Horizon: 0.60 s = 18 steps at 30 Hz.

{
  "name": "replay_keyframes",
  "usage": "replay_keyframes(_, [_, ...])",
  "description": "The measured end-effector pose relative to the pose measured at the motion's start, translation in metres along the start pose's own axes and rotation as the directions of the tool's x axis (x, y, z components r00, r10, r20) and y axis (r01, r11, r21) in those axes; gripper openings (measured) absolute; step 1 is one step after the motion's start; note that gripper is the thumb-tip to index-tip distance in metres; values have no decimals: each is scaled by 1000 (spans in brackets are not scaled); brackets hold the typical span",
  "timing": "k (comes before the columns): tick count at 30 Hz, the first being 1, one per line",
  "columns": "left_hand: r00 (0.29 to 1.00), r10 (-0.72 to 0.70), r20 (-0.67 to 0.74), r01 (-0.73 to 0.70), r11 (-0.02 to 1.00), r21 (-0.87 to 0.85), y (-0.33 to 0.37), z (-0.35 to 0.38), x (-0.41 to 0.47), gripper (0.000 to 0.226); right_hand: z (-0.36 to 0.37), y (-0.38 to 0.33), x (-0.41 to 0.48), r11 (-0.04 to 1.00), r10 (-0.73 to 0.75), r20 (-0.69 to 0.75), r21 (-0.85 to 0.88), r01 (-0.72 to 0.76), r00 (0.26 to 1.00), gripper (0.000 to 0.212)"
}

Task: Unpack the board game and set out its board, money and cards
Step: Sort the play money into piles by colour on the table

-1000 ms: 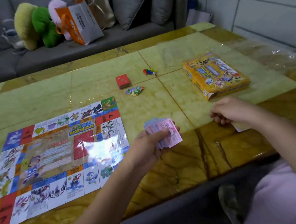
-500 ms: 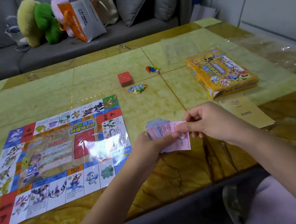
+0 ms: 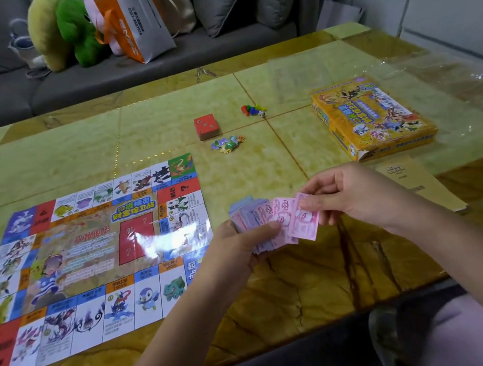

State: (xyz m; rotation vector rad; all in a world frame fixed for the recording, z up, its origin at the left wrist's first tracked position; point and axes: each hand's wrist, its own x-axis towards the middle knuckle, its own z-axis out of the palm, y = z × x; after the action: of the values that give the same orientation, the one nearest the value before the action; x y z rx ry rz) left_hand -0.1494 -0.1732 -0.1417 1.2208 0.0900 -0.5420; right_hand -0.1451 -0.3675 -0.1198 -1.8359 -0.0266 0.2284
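Note:
The paper game board [image 3: 88, 256] lies unfolded on the left of the table. My left hand [image 3: 237, 246] grips a fanned stack of play money [image 3: 266, 220], blue and pink notes. My right hand [image 3: 357, 193] pinches the rightmost pink note [image 3: 309, 226] of that fan. Beyond them lie a red deck of cards [image 3: 206, 127], a small pile of colourful character cut-outs [image 3: 228, 144], several coloured pawns [image 3: 252, 109] and a white die [image 3: 261, 114]. The yellow game box [image 3: 371, 119] rests at the right.
A tan paper sheet [image 3: 422, 184] lies by the box, partly behind my right wrist. Clear plastic wrap [image 3: 453, 79] covers the far right of the marble table [image 3: 296, 284]. A grey sofa [image 3: 123, 72] with plush toys and an orange bag stands behind.
My right hand left the tan sheet by the box, came to the money and took hold of a pink note. The notes are now fanned wider.

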Motion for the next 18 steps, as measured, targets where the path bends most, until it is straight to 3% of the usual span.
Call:
replay_keyframes(4, [1000,17,11,-18,1000,20,-2,2,-1,15,3,2,-1,1000,22,51,-10,-21,998,14])
replay_keyframes(10, [1000,10,3,-10,990,139,-2,1,-2,35,-1,3,-5,991,-9,37,-136,14,999,7])
replay_keyframes(14, [999,-52,6,52,998,42,1,3,-3,34,-23,-4,-8,997,31,39,-75,-28,999,10])
replay_keyframes(18, [996,-83,10,82,992,95,2,2,-5,34,-37,-7,-12,998,57,91,-37,-54,994,12])
